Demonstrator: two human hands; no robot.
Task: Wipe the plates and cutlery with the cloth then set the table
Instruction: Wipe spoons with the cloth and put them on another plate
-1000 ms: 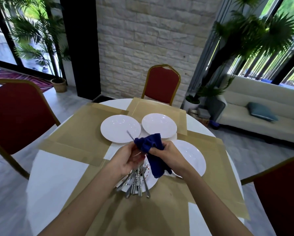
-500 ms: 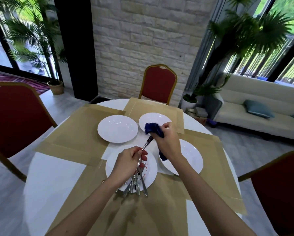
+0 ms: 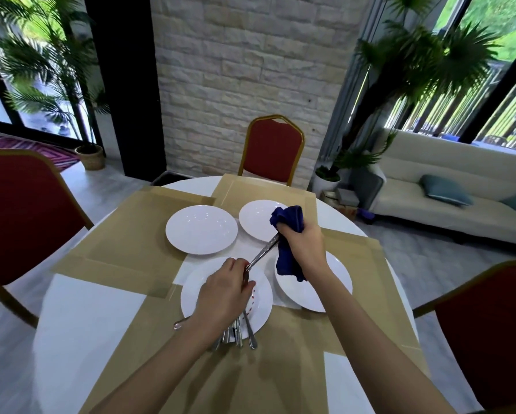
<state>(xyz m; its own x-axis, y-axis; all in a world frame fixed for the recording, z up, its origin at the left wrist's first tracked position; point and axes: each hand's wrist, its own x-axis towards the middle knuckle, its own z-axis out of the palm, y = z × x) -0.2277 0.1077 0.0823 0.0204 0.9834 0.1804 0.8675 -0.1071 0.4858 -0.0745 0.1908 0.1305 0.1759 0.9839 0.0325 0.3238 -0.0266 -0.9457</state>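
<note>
My right hand grips a dark blue cloth, wrapped around the far end of a piece of silver cutlery. My left hand pinches the near end of that piece above the nearest white plate. A bundle of other cutlery lies on that plate, partly hidden under my left hand. Three more white plates lie around: one at the left, one at the back, one at the right under my right forearm.
Tan placemats cover much of the round white table. Red chairs stand at the left, far side and right. A sofa and potted plants lie beyond.
My right hand with the cloth has slid away from me along the piece of cutlery to its far end. My left hand stays over the near plate, holding the near end.
</note>
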